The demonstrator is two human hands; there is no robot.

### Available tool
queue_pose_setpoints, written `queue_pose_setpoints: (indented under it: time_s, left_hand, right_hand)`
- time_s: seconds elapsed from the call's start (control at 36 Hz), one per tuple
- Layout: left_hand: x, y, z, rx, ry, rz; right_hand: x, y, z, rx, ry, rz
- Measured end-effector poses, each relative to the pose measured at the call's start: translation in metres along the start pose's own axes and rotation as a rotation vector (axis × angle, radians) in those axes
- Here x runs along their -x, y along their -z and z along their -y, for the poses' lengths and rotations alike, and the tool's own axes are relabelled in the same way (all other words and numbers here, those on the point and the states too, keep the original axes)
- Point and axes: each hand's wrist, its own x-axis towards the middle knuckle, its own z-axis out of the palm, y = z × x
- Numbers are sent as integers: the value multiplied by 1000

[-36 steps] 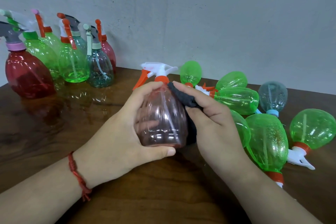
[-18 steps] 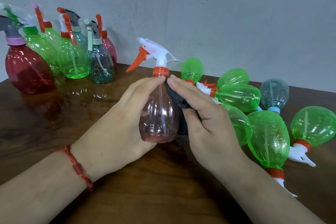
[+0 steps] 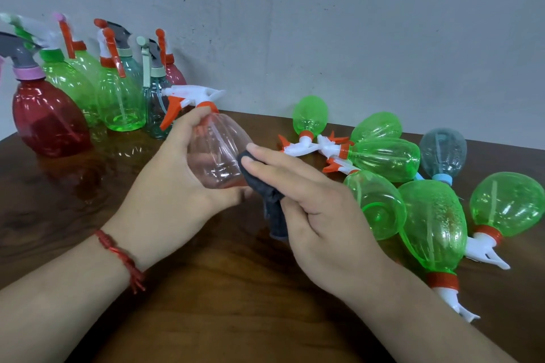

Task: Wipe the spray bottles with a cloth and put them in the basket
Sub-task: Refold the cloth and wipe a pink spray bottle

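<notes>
Gripping tilted bottle [image 3: 219, 153], left hand [image 3: 168, 186]; right fingers [image 3: 274, 165] hold cloth [image 3: 274, 209] against it.

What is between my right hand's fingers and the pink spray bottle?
A dark grey cloth: the right hand presses it against the side of the pink spray bottle, which the left hand holds tilted. The head view shows it.

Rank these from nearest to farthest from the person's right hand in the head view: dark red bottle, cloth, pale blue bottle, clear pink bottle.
1. cloth, held in the right hand.
2. clear pink bottle, just left of it, gripped by the left hand.
3. pale blue bottle, lying at the right rear.
4. dark red bottle, standing far left.
</notes>
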Motion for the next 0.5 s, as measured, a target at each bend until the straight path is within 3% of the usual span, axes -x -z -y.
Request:
queue_pose_setpoints:
  time_s: [0.28,0.5]
  left_hand:
    - [13,-10,1,-197,-208,192]
    - [15,-11,-4,-257,-324,240]
  right_hand:
    - [-4,4,-10,-30,-112,-117]
    - [-8,7,-11,-371,-338,-215]
